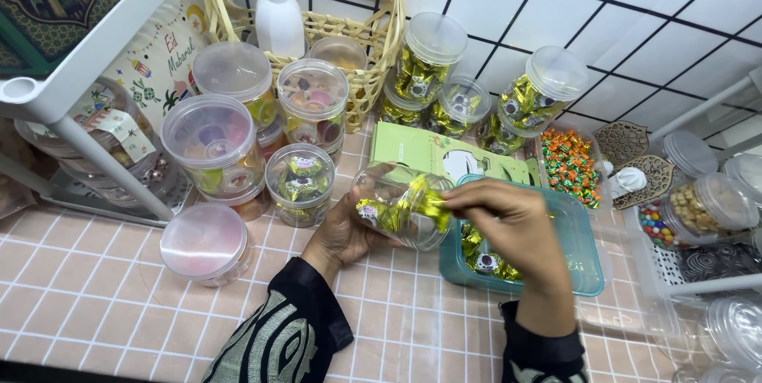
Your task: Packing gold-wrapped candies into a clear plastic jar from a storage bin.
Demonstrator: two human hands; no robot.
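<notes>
A clear plastic jar (401,207), tilted on its side over the pink tiled tabletop (95,296), is held in the left hand's (345,228) grip. Gold-wrapped candies (429,199) are pinched at its mouth by the right hand (508,220), whose fingertips are partly hidden. Behind, a teal tray (583,260) is half covered; farther back, lidded jars (313,101) are cut off by a white shelf (87,50).

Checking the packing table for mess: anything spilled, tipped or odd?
Nothing spilled. The clear plastic jar lies tilted only because the left hand holds it while the right hand feeds in gold-wrapped sweets over the teal plastic tray.
</notes>
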